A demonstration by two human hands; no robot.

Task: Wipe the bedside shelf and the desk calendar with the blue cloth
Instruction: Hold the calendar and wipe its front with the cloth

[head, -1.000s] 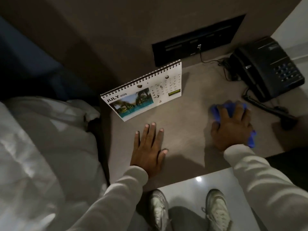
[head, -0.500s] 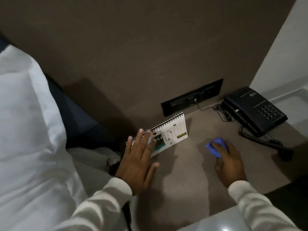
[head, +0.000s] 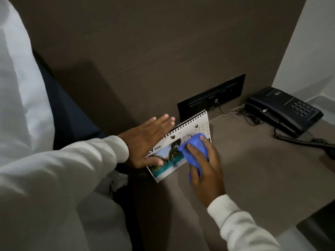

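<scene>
1. Two hands work on the desk calendar [head: 188, 140], which stands at the left edge of the bedside shelf [head: 262, 174], close to the shelf's back edge and the wall.
2. Its long axis runs from the shelf's front-left toward the back-right; the spiral binding is on top and the printed face, showing "2026" and a palm-and-pool photo, is tilted up toward the camera.
3. The left hand [head: 146, 140] steadies the calendar's left end: fingers straight and together behind the binding, thumb laid across the photo on the front, so the card is lightly pinched rather than gripped in a fist.
4. The right hand [head: 204, 167] is curled around the bunched blue cloth [head: 194, 151] and presses it against the right half of the printed face, covering part of the date grid.
5. A black telephone [head: 284, 111] sits at the shelf's back-right corner, well apart from the calendar, its coiled cord trailing along the right edge.
6. A dark socket panel [head: 212, 98] is set in the wall just behind the calendar; a thin cable seems to be plugged into it, though dim light blurs this.
7. White bedding [head: 21, 105] lies beyond the shelf's left edge.
</scene>
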